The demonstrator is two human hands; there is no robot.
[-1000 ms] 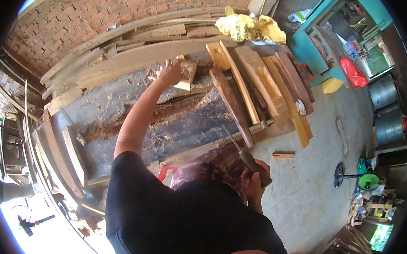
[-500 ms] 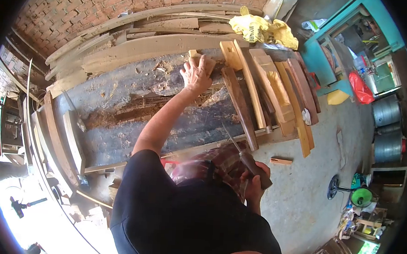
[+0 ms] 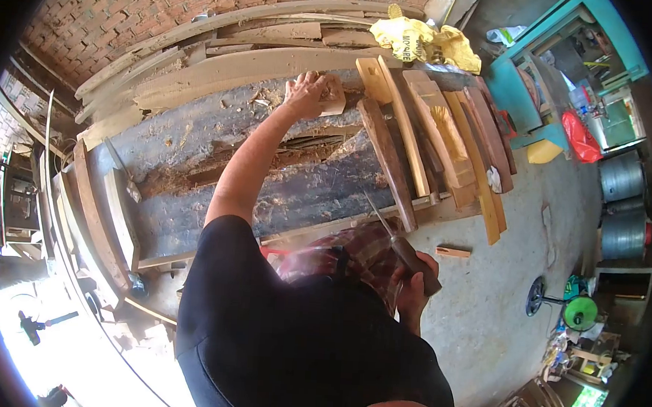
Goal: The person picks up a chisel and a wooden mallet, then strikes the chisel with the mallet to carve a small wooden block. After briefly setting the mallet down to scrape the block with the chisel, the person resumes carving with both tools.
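My left hand [image 3: 304, 95], fingers bent, grips the left side of a small light wooden block [image 3: 333, 101] on the dark, worn workbench [image 3: 267, 200]. The hand hides part of that block. Near my waist on the right, my right hand [image 3: 414, 293] is closed around a chisel [image 3: 404, 253] with a long thin metal blade and a thick brown wooden handle. Its blade points up and left toward the bench's front edge. Wood shavings and chips [image 3: 261, 101] lie about the left hand.
Right of the block lie several long wooden pieces [image 3: 440, 128], some overhanging the bench edge. Boards [image 3: 200, 72] are stacked along the brick wall. A yellow bag [image 3: 423, 43] sits at the back. On the floor are a wood offcut [image 3: 453, 251] and a green fan [image 3: 579, 312].
My left hand has shifted slightly left and up, its fingers now more bent at the block's left side. The right hand with the chisel has moved slightly right and down.
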